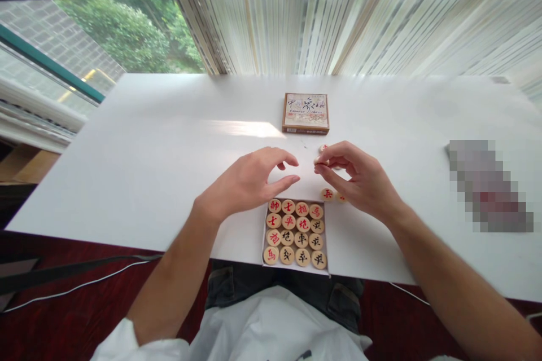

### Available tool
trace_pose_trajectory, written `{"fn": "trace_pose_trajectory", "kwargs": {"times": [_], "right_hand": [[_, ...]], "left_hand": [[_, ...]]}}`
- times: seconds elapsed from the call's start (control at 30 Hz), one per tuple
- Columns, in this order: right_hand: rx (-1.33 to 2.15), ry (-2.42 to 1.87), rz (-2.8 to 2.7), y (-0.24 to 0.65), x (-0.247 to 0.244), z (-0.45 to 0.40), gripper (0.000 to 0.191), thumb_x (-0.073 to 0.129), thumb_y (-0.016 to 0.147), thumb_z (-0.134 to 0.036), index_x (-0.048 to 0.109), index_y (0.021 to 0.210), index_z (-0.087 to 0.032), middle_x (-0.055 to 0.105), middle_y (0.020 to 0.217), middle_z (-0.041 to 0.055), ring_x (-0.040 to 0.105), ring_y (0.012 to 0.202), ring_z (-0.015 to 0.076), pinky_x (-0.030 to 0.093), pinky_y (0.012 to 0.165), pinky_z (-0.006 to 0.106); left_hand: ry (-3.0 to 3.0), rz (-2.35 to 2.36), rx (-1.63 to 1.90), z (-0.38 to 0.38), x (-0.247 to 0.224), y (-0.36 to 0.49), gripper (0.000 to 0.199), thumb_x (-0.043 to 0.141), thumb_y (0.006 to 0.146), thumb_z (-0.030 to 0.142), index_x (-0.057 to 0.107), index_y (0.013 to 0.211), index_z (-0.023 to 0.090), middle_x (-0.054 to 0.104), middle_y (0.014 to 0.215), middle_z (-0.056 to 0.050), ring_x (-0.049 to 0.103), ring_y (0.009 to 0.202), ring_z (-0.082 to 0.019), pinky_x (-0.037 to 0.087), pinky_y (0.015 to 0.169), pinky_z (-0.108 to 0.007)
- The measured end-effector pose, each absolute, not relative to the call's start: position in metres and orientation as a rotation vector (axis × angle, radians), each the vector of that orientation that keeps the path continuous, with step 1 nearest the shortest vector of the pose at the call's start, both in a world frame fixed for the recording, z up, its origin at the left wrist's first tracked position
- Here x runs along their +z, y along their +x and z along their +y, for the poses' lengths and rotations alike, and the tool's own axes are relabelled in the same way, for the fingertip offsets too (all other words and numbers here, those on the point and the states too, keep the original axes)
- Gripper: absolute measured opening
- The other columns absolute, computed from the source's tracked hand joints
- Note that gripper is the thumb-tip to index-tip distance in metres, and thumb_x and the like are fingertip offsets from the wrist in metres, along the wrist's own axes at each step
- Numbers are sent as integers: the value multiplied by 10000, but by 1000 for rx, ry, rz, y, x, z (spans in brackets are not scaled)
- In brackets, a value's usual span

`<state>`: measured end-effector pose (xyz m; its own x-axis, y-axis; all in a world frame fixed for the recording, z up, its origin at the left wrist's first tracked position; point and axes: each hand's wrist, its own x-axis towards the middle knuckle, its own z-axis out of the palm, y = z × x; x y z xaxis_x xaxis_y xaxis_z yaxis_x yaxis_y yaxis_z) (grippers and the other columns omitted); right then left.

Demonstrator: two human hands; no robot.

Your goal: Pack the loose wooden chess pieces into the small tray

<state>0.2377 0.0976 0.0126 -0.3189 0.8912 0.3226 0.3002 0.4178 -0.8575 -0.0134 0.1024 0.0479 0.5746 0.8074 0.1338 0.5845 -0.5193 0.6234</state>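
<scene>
Between the thumb and fingers of my right hand [355, 177] is a round wooden Chinese chess piece [320, 161], pinched above the table. My left hand [258, 177] hovers to its left, thumb and fingers apart around nothing. Below the hands lies an open box tray [327, 242] filled with rows of chess pieces bearing red and black characters. Loose pieces lie near my right hand, among them a red-marked piece [327, 194] just above the tray and another piece [324, 148] beyond the fingers. My right hand partly hides other loose pieces.
A Chinese chess box lid [305, 114] lies farther back on the white table [148, 169]. A blurred-out object [486, 186] is at the right. Striped curtains [288, 17] and a window border the table's far side. White cables run over the floor below.
</scene>
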Motion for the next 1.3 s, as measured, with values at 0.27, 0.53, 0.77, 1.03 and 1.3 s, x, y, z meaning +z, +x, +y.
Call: {"fn": "trace_pose_trajectory", "kwargs": {"times": [0.27, 0.53, 0.77, 1.03, 1.3], "right_hand": [[720, -1054, -1886, 238, 14, 101, 72, 689, 969, -306, 652, 988, -247, 705, 975, 38, 658, 784, 165, 543, 669, 323], [669, -1129, -1877, 240, 43, 83, 64, 673, 986, -322, 659, 999, -261, 706, 944, 43, 690, 831, 198, 555, 687, 341], [760, -1197, -1751, 236, 38, 14, 134, 650, 999, -257, 705, 1108, -314, 686, 1067, 78, 678, 959, 237, 601, 796, 391], [1080, -1185, -1419, 215, 15, -24, 155, 727, 942, -259, 711, 1092, -298, 701, 1038, 58, 694, 963, 213, 641, 817, 330], [1190, -1152, -1292, 203, 4, -25, 220, 773, 902, -260, 699, 1100, -318, 685, 1034, 34, 689, 845, 164, 637, 738, 274]], "left_hand": [[2069, 1178, 873, 28, 14, -30, 487, 695, 950, 275, 514, 1402, 279, 569, 1471, -111, 525, 1389, -279, 465, 1173, -484], [2100, 1133, 822, 12, -4, -31, 418, 643, 939, 179, 552, 1335, 277, 569, 1455, -106, 504, 1391, -286, 456, 1182, -512], [2101, 1133, 834, 13, -8, -33, 386, 632, 948, 194, 560, 1319, 276, 582, 1436, -112, 529, 1363, -294, 480, 1152, -533], [2105, 1125, 864, 13, -11, -35, 329, 644, 949, 190, 602, 1260, 290, 590, 1419, -95, 537, 1351, -286, 487, 1145, -529], [2100, 1134, 901, 13, -11, -36, 273, 647, 945, 190, 636, 1200, 286, 600, 1405, -81, 552, 1332, -277, 506, 1128, -498]]}}
